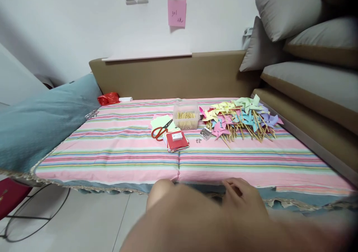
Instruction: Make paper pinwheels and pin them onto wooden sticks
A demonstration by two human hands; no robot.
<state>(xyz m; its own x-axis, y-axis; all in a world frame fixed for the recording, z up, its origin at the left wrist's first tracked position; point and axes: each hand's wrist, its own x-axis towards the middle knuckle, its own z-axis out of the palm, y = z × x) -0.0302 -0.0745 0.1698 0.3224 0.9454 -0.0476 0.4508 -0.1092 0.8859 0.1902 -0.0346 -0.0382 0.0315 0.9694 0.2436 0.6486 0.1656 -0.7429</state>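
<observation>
At the front edge of the striped cover, my right hand is loosely curled, thumb and fingers drawn together; nothing shows in it. Beside it, a blurred rounded mass of skin seems to be my left hand, its fingers smeared by motion. Both are apart from the things on the cover. Beyond lie a stack of red paper squares with a small white box on top, scissors with orange-red handles on pale green paper, and a clear plastic box of thin wooden sticks.
Several paper pinwheels on sticks are heaped at the right. Near them are a small open box and tiny metal pieces. A red plastic bag lies back left. Stacked cushions bound the right; a stool stands lower left.
</observation>
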